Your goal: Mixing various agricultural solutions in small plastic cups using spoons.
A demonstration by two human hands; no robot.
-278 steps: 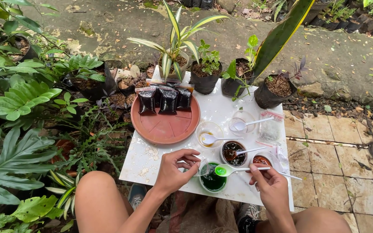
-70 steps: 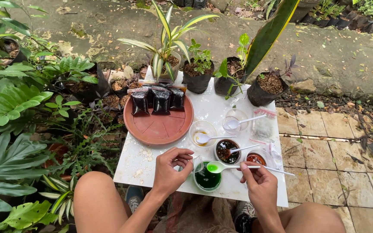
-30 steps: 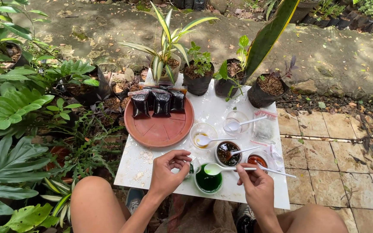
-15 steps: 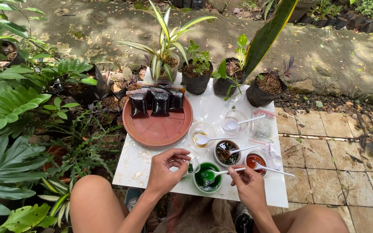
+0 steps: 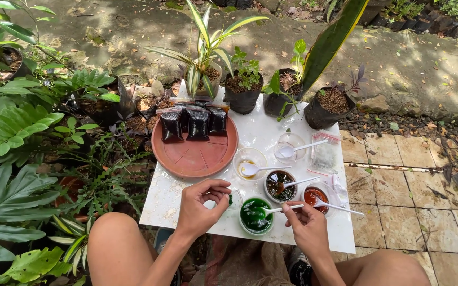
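- Right hand [image 5: 304, 226] pinches white spoon [image 5: 271, 210] resting in green-liquid cup [image 5: 256, 215], table's 6 o'clock edge.
- Left hand [image 5: 200, 204] curled; contents unclear.
- Three black packets [image 5: 196, 123] on terracotta tray [image 5: 186, 156], 11 o'clock.

At lower centre, the right hand [image 5: 306, 228] pinches a white spoon [image 5: 269, 211] resting in the cup of green liquid [image 5: 256, 215] on the white tabletop [image 5: 250, 143]. The left hand [image 5: 200, 204] curls just left of it. A terracotta saucer [image 5: 194, 151] holds three dark packets [image 5: 194, 123].
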